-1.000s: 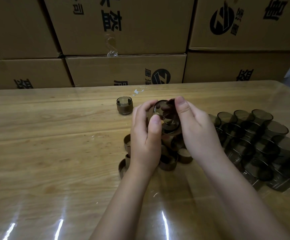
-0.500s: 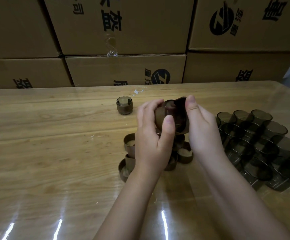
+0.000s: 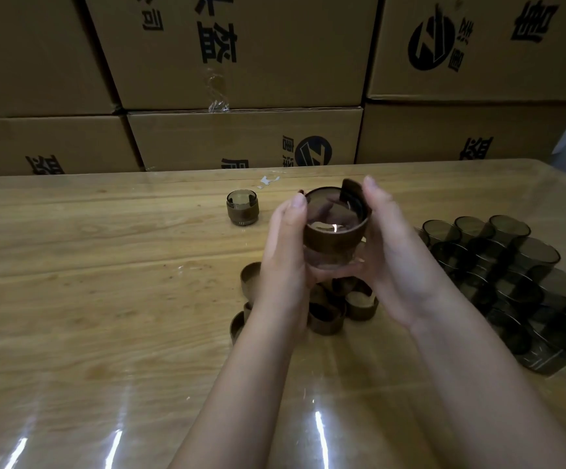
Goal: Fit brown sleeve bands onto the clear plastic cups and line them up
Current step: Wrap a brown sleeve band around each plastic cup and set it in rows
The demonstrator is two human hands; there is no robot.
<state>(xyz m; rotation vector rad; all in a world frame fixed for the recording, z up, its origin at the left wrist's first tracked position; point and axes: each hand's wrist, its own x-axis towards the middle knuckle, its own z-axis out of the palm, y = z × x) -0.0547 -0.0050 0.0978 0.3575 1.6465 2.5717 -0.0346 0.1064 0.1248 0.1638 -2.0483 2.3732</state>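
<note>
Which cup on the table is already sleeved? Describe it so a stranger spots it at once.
Start at the stacked cardboard boxes behind the wooden table. Near the table's far edge, left of the person's left hand, one small cup stands alone, upright. Unlike the bare cups massed at the right, it wears a brown band round its lower half.

One smoky clear cup [image 3: 334, 262] is up off the table [image 3: 105, 265], mouth tipped toward the camera, with a brown band [image 3: 329, 240] round its upper part. A finished cup [image 3: 243, 208] stands upright further back on the left. Loose bands [image 3: 325, 316] are heaped right below, and bare cups [image 3: 511, 275] sit bunched in rows off to the right.
</note>
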